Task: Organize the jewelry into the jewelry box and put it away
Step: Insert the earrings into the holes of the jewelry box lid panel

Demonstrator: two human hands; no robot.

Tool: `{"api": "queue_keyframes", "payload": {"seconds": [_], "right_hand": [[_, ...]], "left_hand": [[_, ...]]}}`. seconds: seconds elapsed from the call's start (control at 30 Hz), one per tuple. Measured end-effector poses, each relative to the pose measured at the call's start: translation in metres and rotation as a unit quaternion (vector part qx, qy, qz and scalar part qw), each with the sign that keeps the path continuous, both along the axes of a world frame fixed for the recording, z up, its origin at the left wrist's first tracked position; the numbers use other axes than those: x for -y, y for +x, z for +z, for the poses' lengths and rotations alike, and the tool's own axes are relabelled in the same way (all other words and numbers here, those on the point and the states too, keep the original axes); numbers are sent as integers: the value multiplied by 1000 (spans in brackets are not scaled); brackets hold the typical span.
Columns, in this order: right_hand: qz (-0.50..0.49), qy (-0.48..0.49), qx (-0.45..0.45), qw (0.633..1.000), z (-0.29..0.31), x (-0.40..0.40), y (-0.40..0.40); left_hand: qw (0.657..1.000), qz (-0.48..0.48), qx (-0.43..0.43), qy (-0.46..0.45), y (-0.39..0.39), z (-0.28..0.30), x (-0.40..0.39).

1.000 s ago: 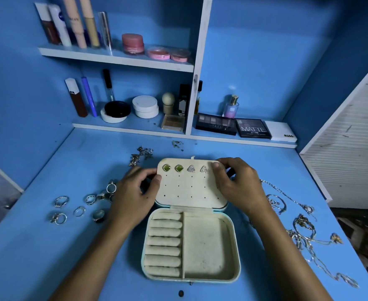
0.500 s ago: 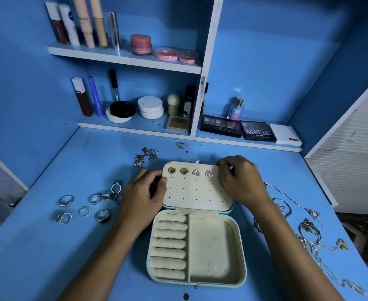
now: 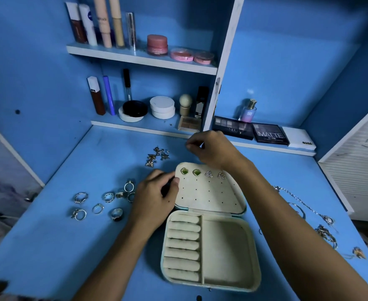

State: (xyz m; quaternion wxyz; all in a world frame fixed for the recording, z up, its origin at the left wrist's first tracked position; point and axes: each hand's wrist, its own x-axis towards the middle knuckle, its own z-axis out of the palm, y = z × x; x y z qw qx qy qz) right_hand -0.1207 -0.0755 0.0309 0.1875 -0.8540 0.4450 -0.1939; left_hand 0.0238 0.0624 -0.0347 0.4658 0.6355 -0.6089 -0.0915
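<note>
A cream-lined jewelry box (image 3: pixel 228 255) lies open on the blue desk, with ring rolls on the left and one bare compartment on the right. Its lid (image 3: pixel 209 196) carries two green and two silver earrings in the top row. My left hand (image 3: pixel 154 196) grips the lid's left edge, thumb on the lining. Beyond the lid, my right hand (image 3: pixel 211 149) has its fingertips pinched together on a small earring that they almost hide. Several loose earrings (image 3: pixel 157 156) lie left of that hand. Several rings (image 3: pixel 104 203) lie to the left and chains (image 3: pixel 313 218) to the right.
The desk's back ledge holds eyeshadow palettes (image 3: pixel 250 130), a perfume bottle (image 3: pixel 248 110), compacts and tubes. An upper shelf (image 3: pixel 139 58) carries more cosmetics. A white slatted panel (image 3: pixel 361 166) borders the desk on the right.
My right hand left the lid's top right corner and reached past it to the small earring at the back. The left hand stayed on the lid. The view shifted a little.
</note>
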Motion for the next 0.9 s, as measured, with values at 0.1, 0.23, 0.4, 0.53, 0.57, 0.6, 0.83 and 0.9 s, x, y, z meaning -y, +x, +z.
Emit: {"api": "queue_keyframes", "payload": {"seconds": [0.1,0.23,0.4,0.53,0.57,0.6,0.83,0.9], "right_hand": [[28,26,-34,999,-2,7,15],[59,38,-60,996,-5,14,31],[75,29,-90,993,-7,16,44],[75,37,-97,992,-8,19,50],[73,36,-99,992,-9,19,51],[71,36,-100,992,-9,19,52],[70,24,-101,992,-10,21,52],[72,23,-92,993,-10,22,50]], "left_hand": [[1000,3,-2,0,0,0,0],[1000,3,-2,-6,-1,0,0],[1000,4,-3,-5,-1,0,0],[1000,9,-1,1,-1,0,0],[1000,9,-1,3,-1,0,0],[1000,9,-2,5,-1,0,0],[1000,5,-1,10,0,-1,0],[1000,5,-1,10,0,-1,0]]}}
